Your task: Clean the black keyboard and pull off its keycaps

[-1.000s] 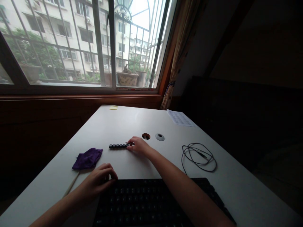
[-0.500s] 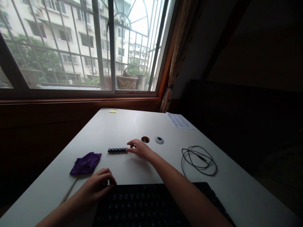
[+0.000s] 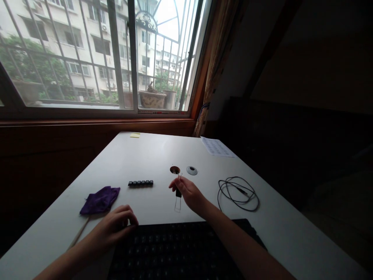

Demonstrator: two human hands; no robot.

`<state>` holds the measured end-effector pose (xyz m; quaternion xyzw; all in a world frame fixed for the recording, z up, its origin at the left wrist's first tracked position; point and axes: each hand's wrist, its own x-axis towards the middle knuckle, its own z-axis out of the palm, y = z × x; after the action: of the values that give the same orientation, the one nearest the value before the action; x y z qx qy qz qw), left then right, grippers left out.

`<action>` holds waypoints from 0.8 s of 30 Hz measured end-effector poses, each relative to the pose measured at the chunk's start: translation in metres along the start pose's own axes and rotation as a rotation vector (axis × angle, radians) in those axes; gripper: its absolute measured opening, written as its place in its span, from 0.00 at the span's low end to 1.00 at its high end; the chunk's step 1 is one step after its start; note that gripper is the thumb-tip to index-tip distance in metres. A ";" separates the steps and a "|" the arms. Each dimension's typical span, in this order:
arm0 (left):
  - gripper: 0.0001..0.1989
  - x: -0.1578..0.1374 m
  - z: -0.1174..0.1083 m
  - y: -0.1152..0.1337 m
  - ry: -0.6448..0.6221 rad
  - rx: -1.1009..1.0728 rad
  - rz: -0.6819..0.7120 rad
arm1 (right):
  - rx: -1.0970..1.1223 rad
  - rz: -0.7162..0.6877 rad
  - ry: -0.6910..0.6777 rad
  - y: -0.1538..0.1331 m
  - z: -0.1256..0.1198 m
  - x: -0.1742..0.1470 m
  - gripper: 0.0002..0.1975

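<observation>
My right hand (image 3: 189,194) is closed around a keycap puller (image 3: 178,193), a tool with a black middle and thin wire ends, held above the desk. One wire loop hangs downward; the other end sticks up past my fingers. My left hand (image 3: 121,221) is curled at the top left corner of the black keyboard (image 3: 171,249), touching it, with thumb and fingers bent. Left of the puller, a row of several black keycaps (image 3: 140,183) lies on the desk. My right forearm covers part of the keyboard's right side.
A purple cloth (image 3: 100,200) and a thin stick (image 3: 78,234) lie at the left. On the right is a coiled black cable (image 3: 239,194). A desk hole (image 3: 175,170) and its grey cover (image 3: 192,170) are beyond my right hand. Paper (image 3: 217,147) and a yellow note (image 3: 135,135) lie farther back.
My right hand has moved right and nearer, away from the keycap row, and the keycap puller in it now shows clearly. My left hand stays at the keyboard corner. The view has shifted slightly.
</observation>
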<state>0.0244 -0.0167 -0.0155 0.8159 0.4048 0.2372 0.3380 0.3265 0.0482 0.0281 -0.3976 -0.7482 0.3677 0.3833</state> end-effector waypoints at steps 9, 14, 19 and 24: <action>0.10 0.000 -0.001 -0.002 -0.018 -0.021 -0.016 | -0.053 -0.005 -0.061 -0.009 0.008 -0.049 0.24; 0.11 0.001 -0.002 -0.001 -0.031 -0.015 -0.028 | -0.021 -0.069 -0.045 -0.006 0.010 -0.054 0.23; 0.10 0.002 -0.003 -0.003 -0.041 -0.026 -0.019 | -0.003 -0.095 -0.097 -0.004 0.015 -0.056 0.21; 0.10 0.001 -0.002 -0.006 -0.042 -0.038 -0.024 | -0.125 -0.090 -0.085 -0.002 0.016 -0.060 0.15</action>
<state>0.0203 -0.0128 -0.0182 0.8091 0.4029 0.2236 0.3647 0.3356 -0.0091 0.0056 -0.3708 -0.8025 0.3192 0.3416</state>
